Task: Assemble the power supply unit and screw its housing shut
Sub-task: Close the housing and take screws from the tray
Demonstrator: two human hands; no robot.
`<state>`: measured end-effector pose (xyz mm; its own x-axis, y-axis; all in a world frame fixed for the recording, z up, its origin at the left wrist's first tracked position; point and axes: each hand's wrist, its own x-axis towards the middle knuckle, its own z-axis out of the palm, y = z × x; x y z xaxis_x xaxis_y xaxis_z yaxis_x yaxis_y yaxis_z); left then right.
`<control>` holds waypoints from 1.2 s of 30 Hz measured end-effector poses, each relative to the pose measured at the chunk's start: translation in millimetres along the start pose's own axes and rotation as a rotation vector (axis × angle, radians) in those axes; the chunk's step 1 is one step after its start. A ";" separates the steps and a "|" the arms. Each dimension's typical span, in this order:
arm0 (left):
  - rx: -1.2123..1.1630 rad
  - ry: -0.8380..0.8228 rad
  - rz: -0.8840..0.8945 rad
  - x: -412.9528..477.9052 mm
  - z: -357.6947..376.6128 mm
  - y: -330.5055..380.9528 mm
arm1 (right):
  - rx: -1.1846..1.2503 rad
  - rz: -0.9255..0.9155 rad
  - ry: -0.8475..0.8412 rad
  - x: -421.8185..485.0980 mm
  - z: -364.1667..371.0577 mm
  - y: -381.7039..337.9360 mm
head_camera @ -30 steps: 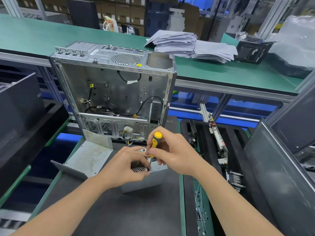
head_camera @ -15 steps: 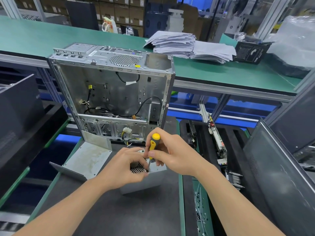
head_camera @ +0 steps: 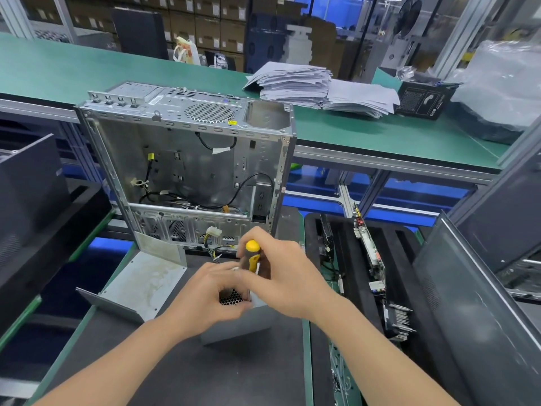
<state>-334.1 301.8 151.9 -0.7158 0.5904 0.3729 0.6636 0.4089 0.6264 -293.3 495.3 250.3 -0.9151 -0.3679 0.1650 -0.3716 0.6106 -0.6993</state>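
Grey power supply unit (head_camera: pixel 237 326) sits on the dark mat (head_camera: pixel 175 370) at 6 o'clock. Left hand (head_camera: pixel 205 297) curls over its mesh top, gripping it. Right hand (head_camera: pixel 287 276) is wrapped round the yellow-black screwdriver (head_camera: pixel 251 256), standing upright on it. Open computer case (head_camera: pixel 187 159) is at 12, paper stack (head_camera: pixel 316 86) at 1. Can't read the print on the black box (head_camera: pixel 421 102) next to it.

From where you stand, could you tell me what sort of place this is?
Probably a computer assembly line: an open computer case stands ahead, a green workbench runs behind it, and stacked cartons fill the background.
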 end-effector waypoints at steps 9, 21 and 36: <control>-0.001 0.033 -0.012 -0.7 0.6 3.6 | 0.043 0.096 0.038 1.7 -4.8 4.2; -0.001 0.030 0.027 1.8 1.4 0.2 | 0.128 -0.097 -0.259 2.4 -12.8 8.3; -0.021 0.040 -0.011 0.0 2.1 -1.1 | -0.018 0.138 0.209 6.1 10.5 9.5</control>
<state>-334.4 302.8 149.8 -0.7315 0.5576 0.3924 0.6510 0.4001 0.6451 -300.8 491.6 237.3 -0.9691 -0.1286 0.2104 -0.2422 0.6577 -0.7133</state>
